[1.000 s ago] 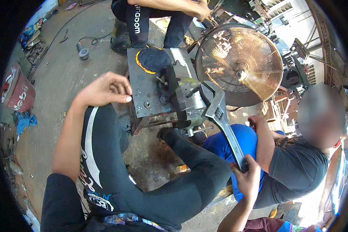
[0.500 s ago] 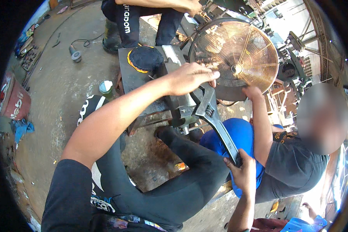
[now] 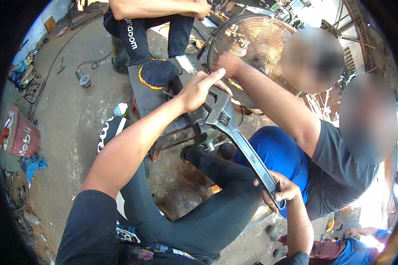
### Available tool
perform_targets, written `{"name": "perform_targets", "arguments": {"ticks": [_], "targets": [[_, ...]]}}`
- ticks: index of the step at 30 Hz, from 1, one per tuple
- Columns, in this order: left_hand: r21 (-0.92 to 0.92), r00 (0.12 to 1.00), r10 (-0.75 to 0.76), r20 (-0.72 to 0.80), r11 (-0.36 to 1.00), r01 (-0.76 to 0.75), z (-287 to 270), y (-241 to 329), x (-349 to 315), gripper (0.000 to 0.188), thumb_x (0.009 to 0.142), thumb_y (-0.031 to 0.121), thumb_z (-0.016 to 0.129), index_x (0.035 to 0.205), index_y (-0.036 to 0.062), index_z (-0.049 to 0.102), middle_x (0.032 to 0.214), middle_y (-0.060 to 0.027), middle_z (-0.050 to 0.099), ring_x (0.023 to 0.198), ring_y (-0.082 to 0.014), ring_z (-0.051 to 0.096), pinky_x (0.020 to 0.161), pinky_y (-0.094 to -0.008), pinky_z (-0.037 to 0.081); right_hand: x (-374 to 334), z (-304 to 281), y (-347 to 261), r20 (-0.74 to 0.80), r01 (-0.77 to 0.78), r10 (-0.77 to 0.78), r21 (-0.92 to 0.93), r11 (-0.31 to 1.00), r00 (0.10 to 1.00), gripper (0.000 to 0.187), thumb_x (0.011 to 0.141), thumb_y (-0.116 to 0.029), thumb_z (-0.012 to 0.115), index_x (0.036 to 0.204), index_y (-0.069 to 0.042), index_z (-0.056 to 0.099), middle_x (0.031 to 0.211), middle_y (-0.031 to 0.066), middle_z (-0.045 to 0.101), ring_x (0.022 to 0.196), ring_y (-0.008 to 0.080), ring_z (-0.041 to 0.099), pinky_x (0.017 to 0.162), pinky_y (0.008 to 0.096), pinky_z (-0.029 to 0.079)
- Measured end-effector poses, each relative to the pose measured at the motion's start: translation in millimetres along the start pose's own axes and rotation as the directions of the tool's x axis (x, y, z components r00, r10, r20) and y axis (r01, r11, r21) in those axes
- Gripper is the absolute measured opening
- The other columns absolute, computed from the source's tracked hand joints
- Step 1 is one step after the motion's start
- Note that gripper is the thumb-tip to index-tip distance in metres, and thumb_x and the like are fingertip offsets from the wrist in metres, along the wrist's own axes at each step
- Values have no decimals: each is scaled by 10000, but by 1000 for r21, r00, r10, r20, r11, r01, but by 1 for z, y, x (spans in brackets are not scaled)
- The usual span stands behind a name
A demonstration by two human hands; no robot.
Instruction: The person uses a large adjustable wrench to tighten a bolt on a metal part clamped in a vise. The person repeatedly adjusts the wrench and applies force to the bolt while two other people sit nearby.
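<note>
A large grey adjustable wrench slants across the middle, its jaw end up by the bench vise. My right hand is wrapped round the lower end of its handle. Over the jaw end lies my left hand, thumb and a finger stretched out and apart. Its other fingers are partly hidden, as is whatever sits in the wrench's jaws. The vise is fixed to a dark metal bench, on which a round black pad with a yellow-orange edge lies.
A co-worker's arm reaches in from the right, before a large caged fan. Another person's legs are beyond the bench. An angle grinder lies on the floor at left, near a red bucket. A cup stands beside the bench.
The wrench's handle end and my right hand have moved down and right. My left thumb has spread from the fingers. The co-worker's arm has swung up and left toward the wrench's head.
</note>
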State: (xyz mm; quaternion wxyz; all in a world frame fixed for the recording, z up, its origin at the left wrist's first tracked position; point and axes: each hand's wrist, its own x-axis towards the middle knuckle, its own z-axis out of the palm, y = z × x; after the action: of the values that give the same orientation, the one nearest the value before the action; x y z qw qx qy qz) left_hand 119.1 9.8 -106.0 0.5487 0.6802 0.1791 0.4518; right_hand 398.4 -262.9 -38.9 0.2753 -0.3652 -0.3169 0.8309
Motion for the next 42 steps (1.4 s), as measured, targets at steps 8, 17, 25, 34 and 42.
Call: {"name": "perform_targets", "arguments": {"ticks": [8, 17, 25, 34, 42], "targets": [[142, 995, 76, -57, 988, -67, -7, -3, 1, 637, 1085, 424, 423, 877, -35, 812, 836, -117, 777, 811, -174, 681, 860, -286, 484, 29, 104, 61, -248, -80, 125, 185, 980, 961, 403, 993, -56, 691, 1340, -91, 489, 625, 1, 465, 415, 89, 408, 383, 276, 304], [108, 998, -9, -59, 994, 15, 0, 6, -6, 494, 1017, 382, 562, 874, -25, 802, 824, -85, 772, 761, -134, 650, 780, -271, 474, 19, 97, 70, 43, 122, -140, 289, 950, 989, 656, 908, -190, 803, 1426, -76, 418, 786, 73, 578, 523, 113, 556, 438, 268, 468], [147, 1000, -2, -20, 989, 5, -1, 0, -2, 266, 875, 182, 651, 812, -45, 775, 700, -53, 715, 675, -82, 598, 645, -264, 429, 18, 119, 120, -260, 33, 51, 310, 950, 964, 217, 1043, -306, 657, 1134, -155, 529, 613, -79, 319, 416, 27, 263, 333, 233, 205], [-34, 911, -156, 381, 983, 183, -22, 10, 11, 272, 777, 211, 663, 756, -50, 739, 756, -132, 731, 732, -180, 681, 725, -305, 504, 173, 252, 152, -414, 223, -5, 482, 847, 910, 257, 1050, -402, 627, 1028, -199, 471, 615, -83, 356, 431, 29, 307, 347, 221, 253], [87, 950, -11, 313, 996, -17, -17, 10, 6, 367, 866, 307, 670, 863, -42, 783, 783, -96, 727, 755, -133, 631, 735, -285, 455, 80, 180, 123, -71, -70, 105, 383, 921, 992, 299, 1038, -320, 670, 1050, -166, 414, 717, -46, 405, 527, 50, 388, 428, 243, 320]]}}
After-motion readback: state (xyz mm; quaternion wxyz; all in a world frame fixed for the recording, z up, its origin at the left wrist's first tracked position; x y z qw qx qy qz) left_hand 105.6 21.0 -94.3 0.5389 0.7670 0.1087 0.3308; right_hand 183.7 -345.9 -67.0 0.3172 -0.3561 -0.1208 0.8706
